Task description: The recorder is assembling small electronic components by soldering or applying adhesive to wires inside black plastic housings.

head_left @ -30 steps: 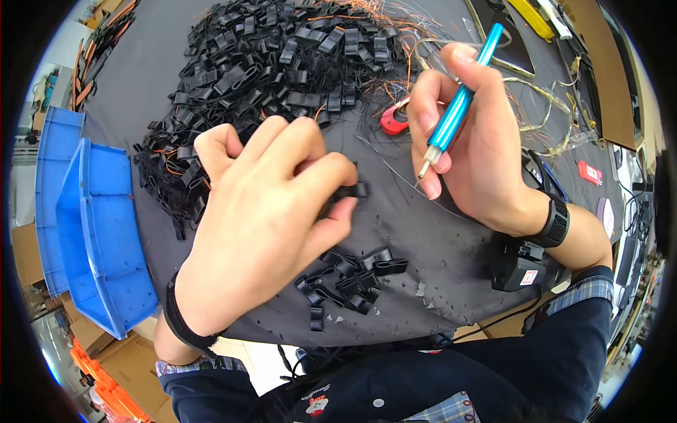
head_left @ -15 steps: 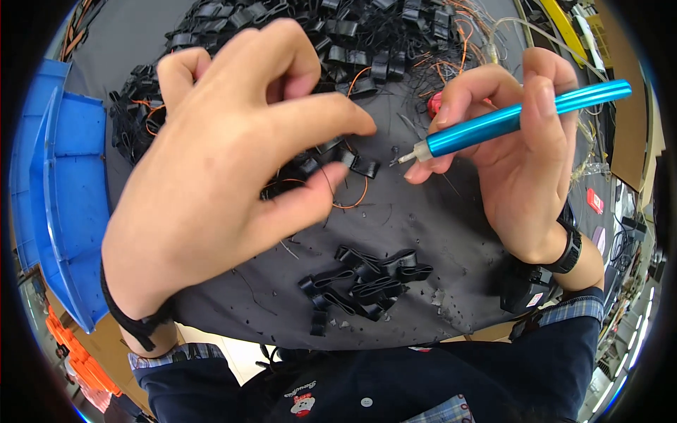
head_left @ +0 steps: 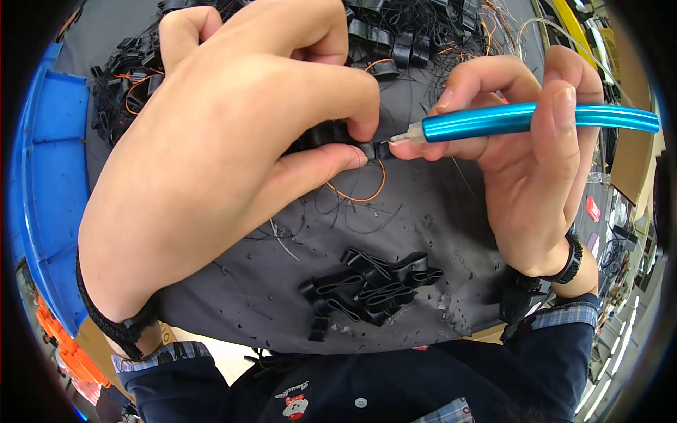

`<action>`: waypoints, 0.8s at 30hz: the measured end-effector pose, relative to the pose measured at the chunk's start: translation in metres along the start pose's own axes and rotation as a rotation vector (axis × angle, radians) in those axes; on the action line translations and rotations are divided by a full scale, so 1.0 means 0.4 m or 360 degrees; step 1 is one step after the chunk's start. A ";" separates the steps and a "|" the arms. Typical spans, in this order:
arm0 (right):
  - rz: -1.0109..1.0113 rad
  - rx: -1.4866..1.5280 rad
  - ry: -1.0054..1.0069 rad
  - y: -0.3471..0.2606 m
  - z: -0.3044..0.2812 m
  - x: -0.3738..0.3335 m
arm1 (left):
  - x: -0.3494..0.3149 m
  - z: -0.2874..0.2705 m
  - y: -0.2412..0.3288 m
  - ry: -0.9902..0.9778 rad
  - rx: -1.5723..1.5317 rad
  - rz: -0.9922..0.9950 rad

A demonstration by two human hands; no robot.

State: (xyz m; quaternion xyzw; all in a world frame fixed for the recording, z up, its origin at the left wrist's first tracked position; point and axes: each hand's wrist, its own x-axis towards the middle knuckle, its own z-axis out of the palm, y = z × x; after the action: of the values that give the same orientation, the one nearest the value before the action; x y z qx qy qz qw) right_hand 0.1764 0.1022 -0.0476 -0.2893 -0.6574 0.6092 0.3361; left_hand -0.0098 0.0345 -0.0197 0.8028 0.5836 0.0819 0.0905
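My left hand [head_left: 211, 134] pinches a small black strap loop [head_left: 381, 150] between thumb and forefinger; most of the loop is hidden under the fingers. An orange thread [head_left: 363, 199] curves out below the pinch, among fine black threads. In my right hand [head_left: 522, 169] lies a shiny blue pen-shaped tool [head_left: 493, 123] with a pale collar and a thin metal tip. That tip points left, close beside the held loop; whether they touch I cannot tell. Nearer to me, a small heap of black strap loops [head_left: 377, 285] rests on the dark cloth [head_left: 423, 225].
A large tangled pile of black loops and threads [head_left: 402, 42] fills the far side. Blue plastic bins [head_left: 60, 169] stand at the left. Near my right wrist sits a black device [head_left: 520, 299]. Cardboard [head_left: 631, 134] and a yellow bar [head_left: 571, 28] border the right.
My left thumb and forefinger, apart before, have closed on the black strap loop. The blue tool's tip has come nearer to the left fingertips. The whole view has shifted slightly.
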 end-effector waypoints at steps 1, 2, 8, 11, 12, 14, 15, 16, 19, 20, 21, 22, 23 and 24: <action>0.0001 -0.0006 -0.0005 -0.001 0.001 -0.002 | -0.001 -0.002 0.003 0.0006 -0.0004 -0.0003; -0.0036 -0.0020 -0.0006 -0.001 0.002 -0.003 | -0.003 -0.003 0.005 0.0004 -0.0022 -0.0007; 0.0061 -0.0062 0.0022 -0.007 0.013 -0.002 | -0.005 0.001 0.000 -0.0052 -0.0121 -0.0070; 0.0103 -0.0090 0.0027 -0.009 0.013 -0.003 | -0.011 0.001 0.003 0.0004 -0.0052 -0.0037; 0.0104 -0.0087 0.0007 -0.007 0.011 -0.002 | -0.013 0.000 0.003 -0.0010 -0.0040 -0.0043; 0.0111 -0.0086 -0.0011 -0.006 0.011 0.000 | -0.016 -0.001 0.003 -0.0027 -0.0028 -0.0053; 0.0116 -0.0095 -0.0018 -0.006 0.009 -0.001 | -0.014 0.001 0.003 -0.0022 0.0016 -0.0023; 0.0121 -0.0100 -0.0013 -0.007 0.009 -0.001 | -0.012 0.002 0.003 -0.0016 0.0060 0.0008; 0.0137 -0.0146 0.0024 -0.006 0.004 0.001 | 0.007 0.003 0.002 -0.0076 -0.0026 -0.0041; 0.0144 -0.0156 0.0041 -0.004 -0.001 0.003 | 0.016 0.011 0.000 -0.0075 -0.0041 -0.0022; 0.0135 -0.0131 0.0018 -0.008 0.005 0.001 | 0.004 0.003 0.007 -0.0062 0.0006 -0.0026; 0.0130 -0.0110 -0.0001 -0.010 0.008 0.000 | -0.007 -0.004 0.014 -0.0049 0.0053 -0.0027; 0.0098 -0.0089 -0.0048 -0.011 0.011 0.001 | -0.017 -0.014 0.021 -0.0059 0.0068 -0.0051; 0.0080 -0.0096 -0.0067 -0.007 0.007 0.001 | -0.013 -0.010 0.018 -0.0042 0.0072 -0.0029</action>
State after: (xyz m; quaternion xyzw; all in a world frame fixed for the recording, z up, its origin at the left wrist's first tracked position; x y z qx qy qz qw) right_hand 0.1738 0.1006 -0.0449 -0.3029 -0.6749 0.6032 0.2980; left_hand -0.0056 0.0274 -0.0144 0.8003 0.5914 0.0573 0.0806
